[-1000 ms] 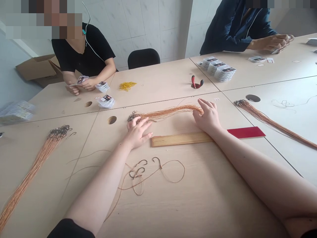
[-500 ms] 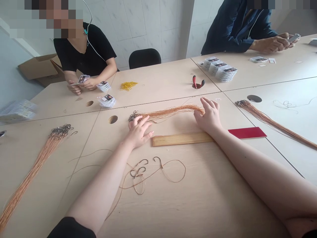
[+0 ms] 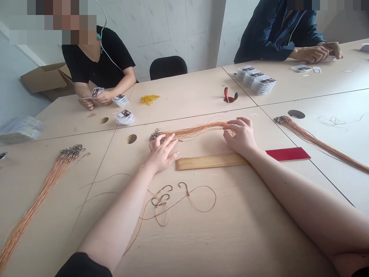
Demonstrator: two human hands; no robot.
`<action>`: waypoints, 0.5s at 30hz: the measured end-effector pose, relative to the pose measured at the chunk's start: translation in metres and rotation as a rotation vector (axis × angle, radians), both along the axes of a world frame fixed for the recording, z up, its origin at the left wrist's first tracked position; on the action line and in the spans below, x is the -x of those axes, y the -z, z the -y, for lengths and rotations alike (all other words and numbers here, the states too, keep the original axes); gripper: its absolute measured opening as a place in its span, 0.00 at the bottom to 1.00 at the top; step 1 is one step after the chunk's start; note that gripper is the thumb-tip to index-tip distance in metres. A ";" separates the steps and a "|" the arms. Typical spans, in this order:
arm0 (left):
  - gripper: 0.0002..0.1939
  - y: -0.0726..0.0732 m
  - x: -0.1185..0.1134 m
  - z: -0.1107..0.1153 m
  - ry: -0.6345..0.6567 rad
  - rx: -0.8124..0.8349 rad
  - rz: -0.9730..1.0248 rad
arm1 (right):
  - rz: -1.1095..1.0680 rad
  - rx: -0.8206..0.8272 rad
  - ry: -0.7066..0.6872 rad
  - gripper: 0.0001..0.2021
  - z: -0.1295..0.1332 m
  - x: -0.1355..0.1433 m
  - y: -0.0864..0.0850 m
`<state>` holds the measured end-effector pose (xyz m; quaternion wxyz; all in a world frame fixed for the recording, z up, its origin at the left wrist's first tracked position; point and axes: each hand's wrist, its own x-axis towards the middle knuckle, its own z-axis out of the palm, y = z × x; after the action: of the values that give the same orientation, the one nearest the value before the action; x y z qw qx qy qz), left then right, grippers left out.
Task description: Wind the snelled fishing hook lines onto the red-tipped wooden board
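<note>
Firstly, at the far left, a stack of clear plastic cases [image 3: 20, 130] looks blurred on the pale, smooth tabletop [image 3: 225, 234]. Nearer, the left bundle [image 3: 46, 188] of thin orange strands runs slantwise, straight and dense, ending in a tangled head of shiny curved metal hooks. Behind these, a person in a black shirt [image 3: 98, 57] holds a small flat case. Next comes a loose heap of thin yellow pieces [image 3: 150, 100].

Then there is the person's own left hand [image 3: 161, 156], its fingers spread apart, the tips at the hooked end of the middle bundle [image 3: 201, 129]. This bundle lies across the tabletop between the two hands, its orange strands bending in a soft curve, with a few stray ones. Closer, three loose hooks [image 3: 187, 191], round and metallic, lie with looped thin line.

Further right is a flat wooden strip [image 3: 211, 161] with straight grain, partly under the right forearm. The right hand [image 3: 240, 136] has bent fingers at the other end of the middle bundle; I cannot tell whether they pinch the strands. Beyond the forearm, a flat red piece [image 3: 288, 154] lies in line with the strip. Lastly, the right bundle [image 3: 311, 140] stretches diagonally, also orange and hooked.
</note>
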<state>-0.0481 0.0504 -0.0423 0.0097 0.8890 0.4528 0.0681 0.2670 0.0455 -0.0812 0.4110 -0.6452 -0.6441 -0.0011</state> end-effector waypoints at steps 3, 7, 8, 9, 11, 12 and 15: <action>0.27 0.001 -0.002 0.001 -0.004 0.033 -0.026 | 0.027 -0.023 0.009 0.09 0.001 -0.001 0.000; 0.27 0.003 -0.003 0.001 -0.005 0.015 0.011 | 0.098 -0.067 0.029 0.10 0.006 0.009 -0.015; 0.27 0.004 -0.003 0.001 -0.019 -0.003 0.038 | 0.103 -0.078 0.027 0.10 0.008 0.016 -0.021; 0.27 0.004 -0.003 0.001 -0.046 -0.029 0.071 | 0.094 -0.085 0.017 0.09 0.009 0.025 -0.029; 0.27 0.004 -0.003 0.000 -0.142 -0.095 0.139 | 0.054 -0.069 -0.047 0.07 0.011 0.049 -0.043; 0.26 0.004 -0.002 -0.001 -0.201 -0.132 0.167 | 0.048 -0.023 -0.108 0.07 0.011 0.062 -0.049; 0.19 0.004 0.001 -0.003 -0.328 -0.221 0.201 | 0.033 0.166 -0.210 0.08 0.005 0.102 -0.056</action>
<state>-0.0489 0.0530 -0.0464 -0.0538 0.7877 0.5780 0.2062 0.1654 0.0401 -0.0253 0.3434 -0.6058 -0.7127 0.0847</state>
